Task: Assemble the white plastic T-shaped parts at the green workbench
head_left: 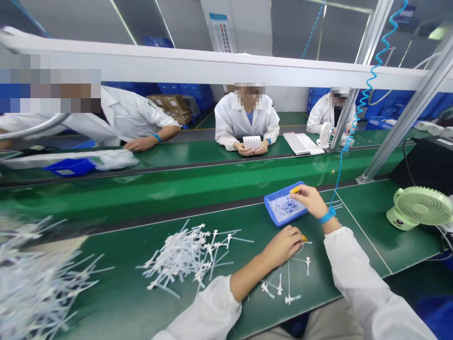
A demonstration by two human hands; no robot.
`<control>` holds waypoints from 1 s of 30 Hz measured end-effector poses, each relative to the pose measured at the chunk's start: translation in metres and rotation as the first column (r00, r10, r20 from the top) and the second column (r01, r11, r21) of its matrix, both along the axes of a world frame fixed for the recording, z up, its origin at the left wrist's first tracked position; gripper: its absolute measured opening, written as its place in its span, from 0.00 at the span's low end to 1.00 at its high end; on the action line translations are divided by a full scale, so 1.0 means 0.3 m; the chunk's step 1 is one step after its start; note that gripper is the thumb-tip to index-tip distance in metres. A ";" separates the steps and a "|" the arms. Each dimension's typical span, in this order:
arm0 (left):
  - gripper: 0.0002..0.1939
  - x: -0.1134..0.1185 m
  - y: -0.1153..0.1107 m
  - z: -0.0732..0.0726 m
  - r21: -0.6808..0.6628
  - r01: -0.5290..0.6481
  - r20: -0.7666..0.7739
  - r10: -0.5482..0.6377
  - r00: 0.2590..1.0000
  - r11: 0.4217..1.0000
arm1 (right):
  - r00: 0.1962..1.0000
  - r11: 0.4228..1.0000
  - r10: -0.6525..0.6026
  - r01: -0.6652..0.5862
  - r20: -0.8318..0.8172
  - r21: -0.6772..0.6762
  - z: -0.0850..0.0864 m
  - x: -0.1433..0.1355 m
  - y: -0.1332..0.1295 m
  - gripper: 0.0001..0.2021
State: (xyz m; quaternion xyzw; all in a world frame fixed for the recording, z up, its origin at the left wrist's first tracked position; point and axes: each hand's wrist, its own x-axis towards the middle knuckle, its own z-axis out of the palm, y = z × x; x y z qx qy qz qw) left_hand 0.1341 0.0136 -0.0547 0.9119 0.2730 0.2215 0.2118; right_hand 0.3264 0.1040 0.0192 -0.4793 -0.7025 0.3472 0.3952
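Right-hand grip: the right hand (309,200) has thumb and fingers drawn together over the blue tray; I cannot tell whether a piece is pinched between them
Left-hand grip: the left hand (285,243) is low over the bench, nearer the body than the right, fingers curled together, a thin tube (309,242) at the tips; pinched or only touched, I cannot tell
Green workbench (123,293): beneath both hands
Green band (198,177): beyond both hands, along the far side
Co-workers: three people in white coats past the band; the middle person (244,118), ahead and left of the right hand, holds a white ribbed bundle (252,143)
Large heap (38,283): pale tubes, blurred, well left of the left hand
Smaller heap (184,255): tubes with white connectors, nearer that hand on its left
Green fan (421,208): well right of the right hand
Blue tray (293,219): under the right fingertips, just beyond the left hand, holding small pale pieces (283,208)
Loose tube parts (288,300): spread between the left hand and the near edge
Blue wristband (327,215): just behind the right hand
Yellow fingertip covers (305,238): on both hands
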 end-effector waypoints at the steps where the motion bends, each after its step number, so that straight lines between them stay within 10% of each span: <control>1: 0.09 0.001 -0.002 -0.002 -0.004 -0.016 0.009 0.016 1.000 1.000 | 0.999 1.000 -0.023 0.023 -0.029 0.003 0.001 0.014 -0.040 0.12; 12: 0.05 0.000 -0.008 0.006 -0.085 -0.051 0.076 0.057 0.995 0.995 | 0.960 0.953 -0.266 0.248 -0.087 -0.174 -0.213 0.133 -0.355 0.11; 24: 0.03 0.021 -0.053 0.023 -0.229 -0.217 0.083 0.241 0.967 0.949 | 0.920 0.943 -0.251 0.163 -0.300 -0.289 -0.224 0.095 -0.507 0.16; 30: 0.03 0.021 -0.047 0.029 -0.238 -0.188 0.072 0.211 0.975 0.953 | 0.969 0.953 -0.233 0.210 -0.085 -0.217 -0.215 0.074 -0.511 0.12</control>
